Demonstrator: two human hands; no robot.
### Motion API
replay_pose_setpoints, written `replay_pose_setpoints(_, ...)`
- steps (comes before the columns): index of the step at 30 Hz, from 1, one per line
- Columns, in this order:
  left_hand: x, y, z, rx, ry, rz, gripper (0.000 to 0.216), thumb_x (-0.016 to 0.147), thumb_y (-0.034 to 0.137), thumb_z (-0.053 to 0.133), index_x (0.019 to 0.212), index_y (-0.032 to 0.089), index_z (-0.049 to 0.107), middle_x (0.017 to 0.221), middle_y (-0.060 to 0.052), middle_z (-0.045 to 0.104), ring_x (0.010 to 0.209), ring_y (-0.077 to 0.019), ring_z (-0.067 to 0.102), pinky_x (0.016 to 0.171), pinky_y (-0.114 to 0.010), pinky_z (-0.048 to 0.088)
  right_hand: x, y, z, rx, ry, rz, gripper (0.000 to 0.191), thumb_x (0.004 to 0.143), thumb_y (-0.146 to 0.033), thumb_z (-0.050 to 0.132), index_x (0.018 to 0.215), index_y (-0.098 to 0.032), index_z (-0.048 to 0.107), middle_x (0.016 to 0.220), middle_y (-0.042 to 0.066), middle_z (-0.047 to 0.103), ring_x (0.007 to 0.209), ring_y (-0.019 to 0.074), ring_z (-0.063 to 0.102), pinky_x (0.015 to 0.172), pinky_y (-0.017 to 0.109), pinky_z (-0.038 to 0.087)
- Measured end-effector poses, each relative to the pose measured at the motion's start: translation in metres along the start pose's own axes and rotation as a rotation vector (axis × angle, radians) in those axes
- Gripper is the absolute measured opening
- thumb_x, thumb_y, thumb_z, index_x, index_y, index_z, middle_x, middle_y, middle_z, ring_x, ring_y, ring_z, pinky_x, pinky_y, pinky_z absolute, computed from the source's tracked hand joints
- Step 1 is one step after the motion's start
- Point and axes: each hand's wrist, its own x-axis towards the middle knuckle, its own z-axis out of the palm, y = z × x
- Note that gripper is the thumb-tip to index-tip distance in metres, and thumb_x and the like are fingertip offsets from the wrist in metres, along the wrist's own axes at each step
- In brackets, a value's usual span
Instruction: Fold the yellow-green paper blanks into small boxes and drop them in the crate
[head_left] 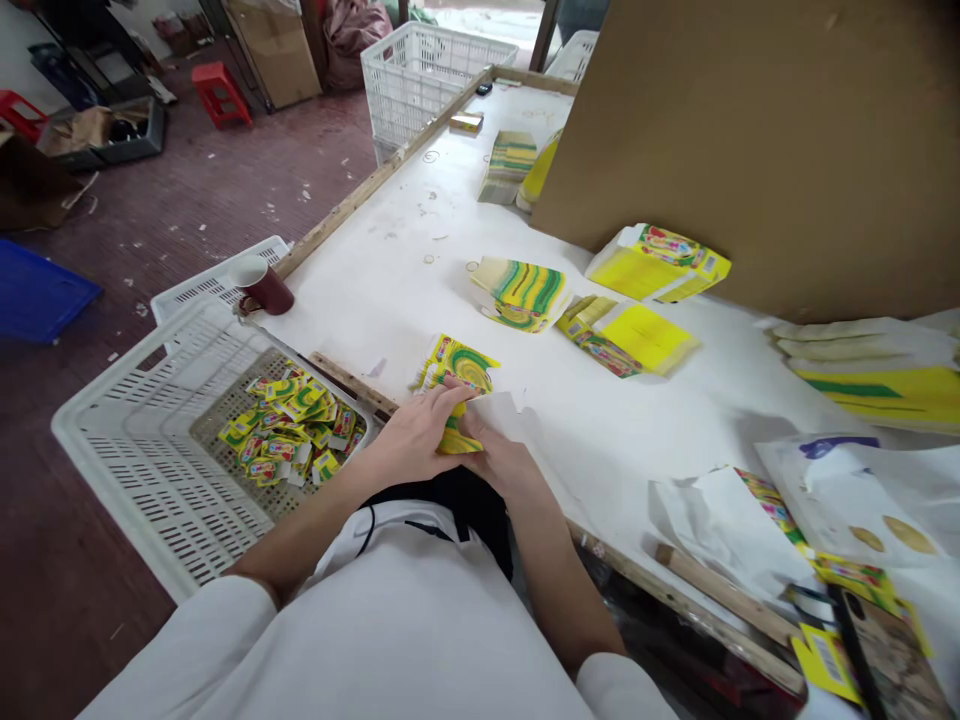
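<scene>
My left hand [414,432] and my right hand [504,462] meet at the near edge of the white table [390,280]. Both are closed on a small yellow-and-green printed carton [459,372], which lies partly flat on the table. The left hand's fingers press on its top; the right hand grips its lower end from the side. To my left a white plastic crate [127,440] holds several small folded yellow-green cartons [291,425].
Stacks of flat printed cartons [525,292] [628,338] [657,262] lie across the table. A dark red mug [262,286] stands at the left edge. A large brown board [757,140] leans at the right. Another person's gloved hand [840,345] rests far right. A phone [889,650] lies near right.
</scene>
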Motion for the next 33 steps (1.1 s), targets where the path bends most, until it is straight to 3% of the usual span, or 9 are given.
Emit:
replay_pose_setpoints(6, 0.001, -0.010, 0.003, 0.002, 0.044, -0.051, 0.070, 0.074, 0.022, 0.073, 0.135, 0.026, 0.039, 0.130, -0.011, 0.058, 0.116, -0.0293, 0.064, 0.090, -0.041, 0.055, 0.006, 0.011, -0.006, -0.152, 0.085, -0.212, 0.066, 0.084, -0.066, 0.061, 0.138, -0.029, 0.055, 0.137, 0.010, 0.064, 0.123, 0.0276, 0.063, 0.104, 0.048, 0.053)
replay_pose_setpoints(10, 0.001, -0.017, 0.005, -0.124, 0.089, -0.069, 0.075, 0.073, 0.025, 0.075, 0.135, 0.028, 0.033, 0.133, -0.010, 0.058, 0.111, -0.0261, 0.066, 0.086, -0.036, 0.055, -0.003, 0.011, -0.007, -0.472, 0.052, -0.404, 0.080, 0.087, -0.067, 0.055, 0.154, -0.029, 0.033, 0.148, 0.010, 0.055, 0.134, 0.0282, 0.054, 0.114, 0.049, 0.043)
replay_pose_setpoints(13, 0.002, -0.019, 0.005, -0.161, 0.098, -0.065, 0.075, 0.076, 0.029, 0.073, 0.137, 0.027, 0.032, 0.135, -0.012, 0.056, 0.110, -0.0255, 0.065, 0.085, -0.036, 0.054, -0.009, 0.007, -0.009, -0.681, -0.012, -0.416, 0.088, 0.087, -0.066, 0.056, 0.158, -0.030, 0.019, 0.155, 0.009, 0.047, 0.133, 0.0284, 0.055, 0.110, 0.045, 0.047)
replay_pose_setpoints(18, 0.005, -0.016, 0.003, -0.115, 0.101, -0.096, 0.073, 0.073, 0.021, 0.070, 0.136, 0.027, 0.033, 0.131, -0.011, 0.055, 0.102, -0.0234, 0.066, 0.078, -0.034, 0.054, -0.003, 0.007, -0.008, -0.690, 0.064, -0.419, 0.075, 0.094, -0.057, 0.050, 0.157, -0.027, 0.023, 0.152, 0.010, 0.051, 0.136, 0.0262, 0.054, 0.114, 0.046, 0.043)
replay_pose_setpoints(23, 0.003, -0.019, 0.006, -0.093, 0.068, -0.106, 0.063, 0.072, 0.020, 0.066, 0.128, 0.025, 0.039, 0.125, -0.009, 0.056, 0.103, -0.0240, 0.065, 0.081, -0.035, 0.054, -0.001, 0.010, -0.003, -0.687, 0.034, -0.487, 0.071, 0.098, -0.048, 0.046, 0.159, -0.027, 0.017, 0.155, 0.011, 0.047, 0.139, 0.0244, 0.050, 0.115, 0.046, 0.043)
replay_pose_setpoints(25, 0.002, -0.023, 0.011, -0.147, 0.073, -0.084, 0.061, 0.072, 0.023, 0.067, 0.126, 0.024, 0.039, 0.123, -0.011, 0.055, 0.101, -0.0253, 0.066, 0.081, -0.037, 0.055, -0.003, 0.010, -0.002, -0.849, 0.003, -0.539, 0.070, 0.097, -0.040, 0.050, 0.159, -0.027, 0.019, 0.159, 0.010, 0.040, 0.146, 0.0244, 0.040, 0.118, 0.045, 0.039)
replay_pose_setpoints(28, 0.002, -0.027, 0.016, -0.225, 0.155, -0.064, 0.078, 0.071, 0.025, 0.071, 0.135, 0.020, 0.028, 0.128, -0.017, 0.049, 0.103, -0.0267, 0.065, 0.081, -0.039, 0.055, -0.004, 0.010, -0.006, -1.017, 0.006, -0.609, 0.054, 0.097, -0.026, 0.049, 0.150, -0.031, 0.043, 0.159, 0.005, 0.041, 0.146, 0.0236, 0.040, 0.118, 0.044, 0.040)
replay_pose_setpoints(30, 0.003, -0.026, 0.014, -0.175, 0.195, -0.104, 0.083, 0.068, 0.021, 0.072, 0.137, 0.019, 0.026, 0.129, -0.018, 0.048, 0.111, -0.0288, 0.060, 0.088, -0.042, 0.053, -0.001, 0.010, -0.013, -0.961, 0.096, -0.651, 0.046, 0.097, -0.021, 0.046, 0.140, -0.033, 0.056, 0.151, 0.005, 0.053, 0.139, 0.0220, 0.050, 0.116, 0.044, 0.043)
replay_pose_setpoints(33, 0.004, -0.021, 0.006, -0.042, 0.132, -0.170, 0.066, 0.069, 0.017, 0.072, 0.128, 0.021, 0.042, 0.122, -0.013, 0.055, 0.116, -0.0305, 0.057, 0.097, -0.047, 0.050, 0.004, 0.010, -0.024, -0.846, 0.224, -0.648, 0.044, 0.096, -0.025, 0.052, 0.138, -0.032, 0.057, 0.144, 0.007, 0.060, 0.133, 0.0229, 0.056, 0.111, 0.046, 0.048)
